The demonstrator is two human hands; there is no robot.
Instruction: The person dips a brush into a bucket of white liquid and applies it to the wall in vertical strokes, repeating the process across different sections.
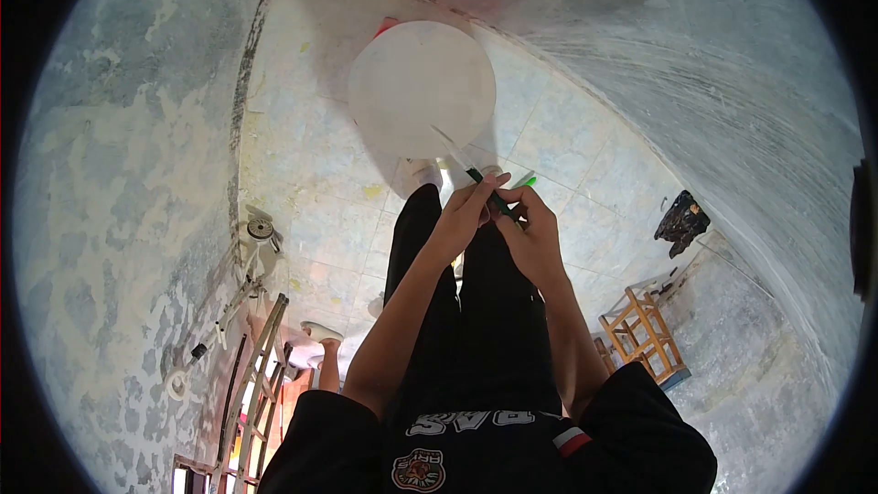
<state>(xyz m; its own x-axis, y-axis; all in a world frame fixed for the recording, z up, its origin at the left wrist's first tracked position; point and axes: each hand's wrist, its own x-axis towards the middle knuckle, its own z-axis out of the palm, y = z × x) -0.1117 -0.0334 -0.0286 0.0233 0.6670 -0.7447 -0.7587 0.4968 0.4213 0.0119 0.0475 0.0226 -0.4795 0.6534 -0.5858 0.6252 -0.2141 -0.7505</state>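
Note:
A slim knife-like tool (474, 175) with a dark green handle and a pale, tapering blade points away from me. Its tip overlaps the white round tabletop (422, 87) in this view. My left hand (468, 212) is closed, thumb and fingers pinching the handle near its middle. Farther back along the handle, my right hand (533, 230) is closed around its rear end. Just beyond the right fingers shows a bright green piece (526, 180). Both hands are in front of my legs, at the near side of the round top.
A wooden stool (644, 334) stands at the right, with a dark crumpled object (682, 223) near the wall. Toward the lower left are a ladder (259, 384), a fan-like device (261, 229) and another person's foot (321, 333). Patchy walls enclose the tiled floor (311, 160).

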